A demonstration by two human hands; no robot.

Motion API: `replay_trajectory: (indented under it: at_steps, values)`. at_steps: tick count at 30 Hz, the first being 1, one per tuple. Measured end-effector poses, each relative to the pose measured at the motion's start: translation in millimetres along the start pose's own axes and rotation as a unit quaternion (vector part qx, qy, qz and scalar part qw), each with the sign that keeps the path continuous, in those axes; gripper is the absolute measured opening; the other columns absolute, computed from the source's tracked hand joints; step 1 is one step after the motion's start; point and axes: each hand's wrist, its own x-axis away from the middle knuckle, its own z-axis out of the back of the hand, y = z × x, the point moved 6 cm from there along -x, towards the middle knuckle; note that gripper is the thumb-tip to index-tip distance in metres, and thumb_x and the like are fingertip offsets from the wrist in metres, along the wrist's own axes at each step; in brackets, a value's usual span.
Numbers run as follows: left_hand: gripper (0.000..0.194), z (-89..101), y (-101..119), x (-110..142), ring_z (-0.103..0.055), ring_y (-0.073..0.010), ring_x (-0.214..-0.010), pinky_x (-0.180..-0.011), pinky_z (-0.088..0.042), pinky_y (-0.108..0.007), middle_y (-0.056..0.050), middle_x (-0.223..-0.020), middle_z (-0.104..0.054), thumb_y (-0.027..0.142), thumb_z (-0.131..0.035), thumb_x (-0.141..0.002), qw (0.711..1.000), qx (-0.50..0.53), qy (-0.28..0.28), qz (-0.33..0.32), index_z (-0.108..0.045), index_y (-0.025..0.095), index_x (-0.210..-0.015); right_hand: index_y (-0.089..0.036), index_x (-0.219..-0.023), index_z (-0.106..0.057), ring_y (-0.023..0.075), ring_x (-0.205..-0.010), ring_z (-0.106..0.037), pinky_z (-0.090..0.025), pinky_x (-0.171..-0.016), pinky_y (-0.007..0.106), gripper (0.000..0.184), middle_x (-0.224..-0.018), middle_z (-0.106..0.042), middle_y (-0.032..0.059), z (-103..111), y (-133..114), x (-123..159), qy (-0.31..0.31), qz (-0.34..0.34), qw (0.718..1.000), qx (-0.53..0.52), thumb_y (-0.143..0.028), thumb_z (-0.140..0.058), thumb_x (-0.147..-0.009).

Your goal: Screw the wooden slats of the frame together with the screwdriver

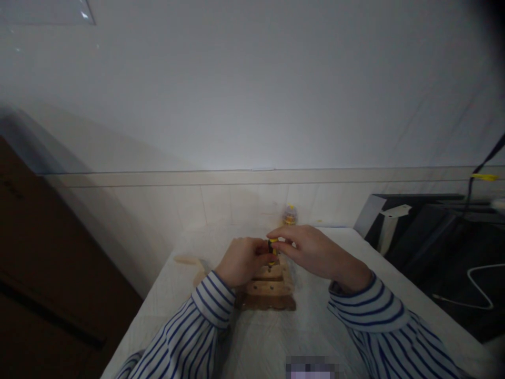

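Head view: our left hand and right hand both pinch a yellow-and-black piece, seemingly upright; equally near, they meet at the wooden rack's far end.

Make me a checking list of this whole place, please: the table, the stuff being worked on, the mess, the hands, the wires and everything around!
Surface: pale table, its covering looks wrinkled.
Job's things: wooden piece with holes; small yellow-and-black piece, details blurred.
Clutter: see-through container at the back; pale curved piece on the left.
Hands: left hand and right hand both have fingers on the yellow-and-black piece.
Cables: white cable and black cable, right side.
Surroundings: wall ahead; brown panel left; dark flat things right.
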Motion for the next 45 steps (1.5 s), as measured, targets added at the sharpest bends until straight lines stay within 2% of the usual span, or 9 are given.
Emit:
replay_trajectory:
  at_steps: [18, 24, 30, 37, 42, 45]
  values:
    - [0.024, 0.1, 5.1, 0.8, -0.058, -0.0162, -0.071, -0.064, -0.04, -0.023, -0.002, -0.077, -0.067, 0.032, -0.048, -0.082, 0.999, -0.014, -0.031, 0.0, -0.066, 0.018, -0.089, -0.02, -0.098, -0.062, 0.016, -0.075, -0.06, -0.04, -0.063, 0.027, 0.021, -0.087, -0.067, 0.0027, 3.0, -1.0, 2.1, 0.002, 0.0, 0.997, 0.074, -0.031, -0.049, -0.086]
    - [0.024, 1.5, 6.6, 1.1, -0.059, -0.0175, -0.075, -0.066, -0.041, -0.023, -0.002, -0.081, -0.068, 0.031, -0.048, -0.082, 0.999, -0.019, -0.026, 0.005, -0.066, 0.02, -0.093, -0.021, -0.094, -0.061, 0.0151, -0.071, -0.059, -0.038, -0.06, 0.027, 0.019, -0.083, -0.066, 0.0015, 3.3, -1.3, 2.7, 0.008, -0.003, 0.996, 0.094, -0.033, -0.05, -0.085]
    - [0.025, 1.3, 5.5, 0.4, -0.058, -0.0163, -0.071, -0.063, -0.04, -0.022, -0.002, -0.076, -0.067, 0.031, -0.048, -0.081, 0.999, -0.018, -0.027, 0.004, -0.067, 0.018, -0.089, -0.021, -0.095, -0.061, 0.0153, -0.075, -0.059, -0.039, -0.062, 0.027, 0.019, -0.085, -0.066, 0.002, 3.7, -3.6, 2.0, 0.008, 0.001, 0.996, 0.094, -0.032, -0.049, -0.086]
    - [0.028, 3.6, 1.1, 0.1, -0.057, -0.0149, -0.066, -0.06, -0.039, -0.022, -0.003, -0.074, -0.066, 0.039, -0.053, -0.078, 1.0, -0.006, 0.006, 0.012, -0.068, 0.016, -0.086, -0.019, -0.096, -0.061, 0.0145, -0.069, -0.059, -0.04, -0.061, 0.028, 0.02, -0.086, -0.067, 0.0028, 3.9, -6.9, 0.4, 0.017, -0.014, 0.995, 0.1, -0.031, -0.05, -0.085]
    - [0.026, 3.6, -0.5, 0.1, -0.056, -0.0143, -0.065, -0.058, -0.038, -0.022, -0.003, -0.073, -0.066, 0.035, -0.052, -0.08, 1.0, -0.005, 0.004, 0.008, -0.068, 0.015, -0.085, -0.018, -0.111, -0.057, 0.0162, -0.076, -0.061, -0.044, -0.065, 0.029, 0.032, -0.093, -0.066, 0.0054, 3.1, -4.9, 0.4, 0.027, -0.016, 0.997, 0.065, -0.033, -0.05, -0.084]
    - [0.025, 3.4, -1.0, 0.4, -0.055, -0.0137, -0.064, -0.059, -0.038, -0.022, -0.002, -0.071, -0.066, 0.033, -0.052, -0.08, 1.0, -0.004, 0.004, 0.006, -0.068, 0.015, -0.08, -0.02, -0.11, -0.058, 0.0171, -0.086, -0.06, -0.045, -0.073, 0.03, 0.028, -0.1, -0.066, 0.0053, 4.1, -5.2, 0.6, 0.026, -0.005, 0.999, 0.037, -0.028, -0.045, -0.086]
